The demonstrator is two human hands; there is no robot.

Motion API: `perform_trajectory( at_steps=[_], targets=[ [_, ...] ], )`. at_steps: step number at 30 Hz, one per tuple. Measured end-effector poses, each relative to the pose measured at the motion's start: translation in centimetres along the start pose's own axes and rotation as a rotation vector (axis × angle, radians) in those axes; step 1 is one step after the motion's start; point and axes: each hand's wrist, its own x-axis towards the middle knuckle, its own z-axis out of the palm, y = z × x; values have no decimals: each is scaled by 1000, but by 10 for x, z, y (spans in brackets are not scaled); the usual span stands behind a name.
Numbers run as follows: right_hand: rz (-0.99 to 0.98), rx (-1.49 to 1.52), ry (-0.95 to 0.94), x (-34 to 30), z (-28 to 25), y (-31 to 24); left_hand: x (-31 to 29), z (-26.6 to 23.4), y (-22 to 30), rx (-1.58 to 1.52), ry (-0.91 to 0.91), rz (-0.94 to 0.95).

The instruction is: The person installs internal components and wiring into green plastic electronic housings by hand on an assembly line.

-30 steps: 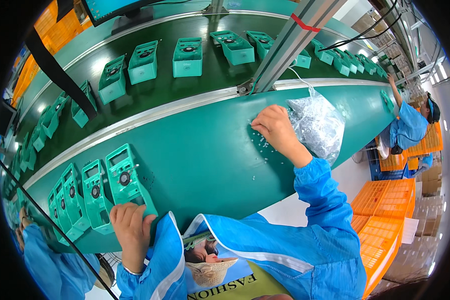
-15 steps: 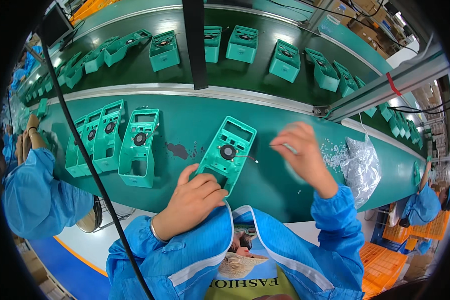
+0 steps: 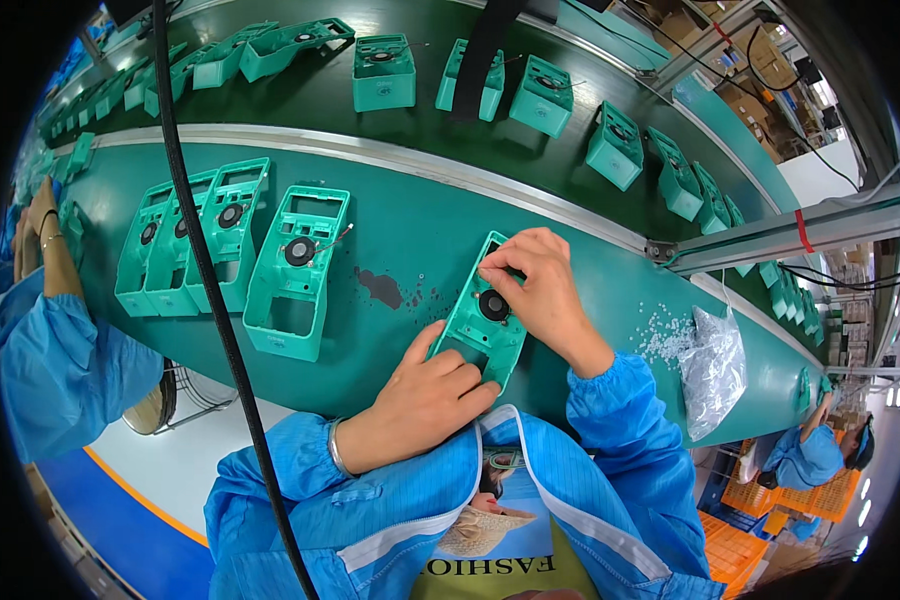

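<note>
A green plastic housing (image 3: 464,327) with a round black fan (image 3: 493,306) lies tilted on the green bench in front of me. My left hand (image 3: 420,408) grips its near end, with the fingers bent over the edge. Over the fan side of the housing is my right hand (image 3: 542,292), its thumb and index finger pinched together near the upper cutouts. Whatever is between those fingertips is too small or hidden to make out. The right hand also covers part of the housing's right side.
Another housing (image 3: 288,318) with a fan lies to the left, beside several similar ones (image 3: 195,240). Small clear pieces (image 3: 660,338) are scattered near a plastic bag (image 3: 712,375) on the right. More housings line the far belt (image 3: 320,95). A black cable (image 3: 215,290) hangs across the view.
My right hand has moved left from beside the housing to over its fan side. The left hand keeps hold of the near end. The whole view has shifted and turned slightly.
</note>
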Motion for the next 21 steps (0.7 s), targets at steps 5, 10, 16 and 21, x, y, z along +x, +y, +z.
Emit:
perform_trajectory(
  at_steps=[5, 10, 16, 21],
  targets=[
    [-46, -65, 96, -1, 5, -4, -2, 1, 2, 12, 17, 1],
    [-203, -329, 154, -1, 7, -22, -2, 1, 3, 31, 5, -9],
    [-192, -548, 94, -13, 8, -42, 3, 2, 2, 46, 1, 28],
    [-186, -532, 52, -19, 6, -38, 3, 0, 3, 38, 15, -17]
  ],
)
